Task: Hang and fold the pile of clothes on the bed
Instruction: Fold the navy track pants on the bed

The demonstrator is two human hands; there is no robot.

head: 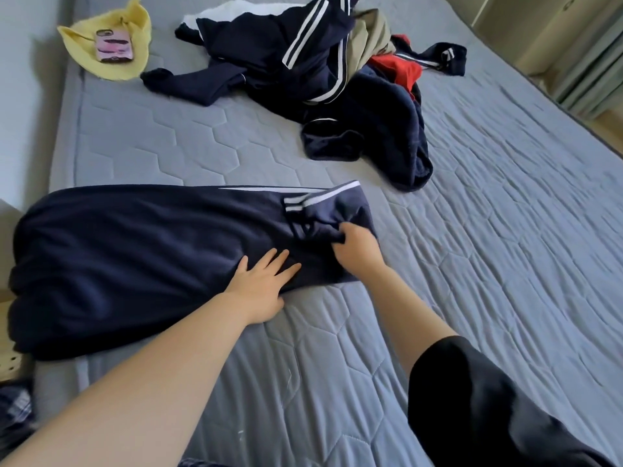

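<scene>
A navy garment with white stripes [141,257] lies stretched across the near left of the grey quilted bed [488,230]. My left hand [263,288] rests flat on its lower edge, fingers straight. My right hand [357,247] grips a bunched fold of the same garment near its striped right end. Farther back lies the pile of clothes [330,79]: navy striped pieces, a beige one, a red one and a dark fleecy one.
A yellow cloth [135,21] with a pink phone [113,45] on it lies at the bed's far left corner. A wall runs along the left. Curtains [593,72] and floor show at the far right. A wooden piece [8,358] sits beside the bed at left.
</scene>
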